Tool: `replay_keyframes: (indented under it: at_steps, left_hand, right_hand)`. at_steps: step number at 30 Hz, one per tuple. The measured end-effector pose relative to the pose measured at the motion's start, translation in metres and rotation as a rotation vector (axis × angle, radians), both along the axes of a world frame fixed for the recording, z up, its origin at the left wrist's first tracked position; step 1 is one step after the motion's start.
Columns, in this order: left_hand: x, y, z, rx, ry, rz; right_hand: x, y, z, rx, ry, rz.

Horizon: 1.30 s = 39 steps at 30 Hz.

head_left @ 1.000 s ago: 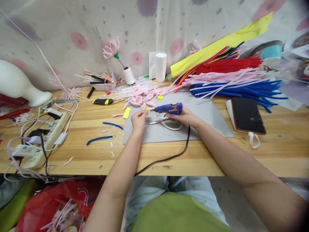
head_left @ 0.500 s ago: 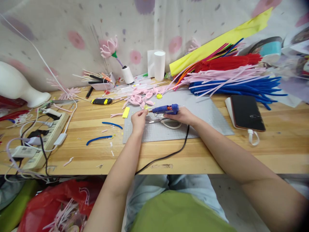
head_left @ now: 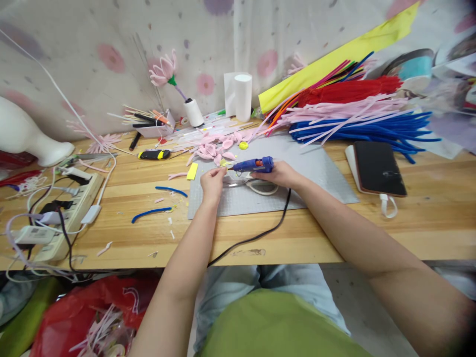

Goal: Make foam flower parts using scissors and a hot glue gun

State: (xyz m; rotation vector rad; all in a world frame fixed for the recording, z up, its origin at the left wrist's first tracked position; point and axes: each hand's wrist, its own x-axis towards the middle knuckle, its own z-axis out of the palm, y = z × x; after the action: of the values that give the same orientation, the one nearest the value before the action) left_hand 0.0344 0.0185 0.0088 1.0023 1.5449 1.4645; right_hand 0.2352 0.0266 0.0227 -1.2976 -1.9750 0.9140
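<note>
My right hand (head_left: 281, 173) is closed round the handle of a blue hot glue gun (head_left: 253, 165), whose nozzle points left. At the nozzle tip, my left hand (head_left: 213, 182) pinches something too small to make out. Beneath the glue gun a pair of white-handled scissors (head_left: 262, 187) lies on the grey cutting mat (head_left: 316, 178). Just beyond my hands lie several pink petal shapes (head_left: 211, 148) made of fuzzy stems and a small yellow coil (head_left: 243, 145). A black cord (head_left: 253, 239) trails from the gun over the table edge.
Bundled blue pipe cleaners (head_left: 357, 131) lie at the back right, near a black phone-like device (head_left: 379, 168). A power strip (head_left: 70, 218) with tangled cables occupies the left. A utility knife (head_left: 153, 154), a thread spool (head_left: 194, 113) holding a pink flower and two blue stems (head_left: 171, 190) are also there.
The whole view has shifted slightly, with the table contents a little higher and further left in the picture. Both hands keep nearly the same pose round the glue gun.
</note>
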Motion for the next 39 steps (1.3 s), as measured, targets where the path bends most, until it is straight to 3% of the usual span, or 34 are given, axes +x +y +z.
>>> replay_keyframes:
  at_steps: [21,30,39]
  left_hand:
    - [0.003,-0.002,0.004,-0.029,-0.047,-0.025]
    - [0.002,-0.002,0.002,-0.017,-0.03,-0.031]
    - [0.002,-0.001,0.0,-0.014,-0.031,-0.04]
  right_hand:
    - [0.007,0.004,0.0,-0.019,0.092,-0.071]
    - [0.008,0.0,0.003,-0.023,0.017,0.034]
    - [0.007,0.002,0.001,0.003,0.02,0.035]
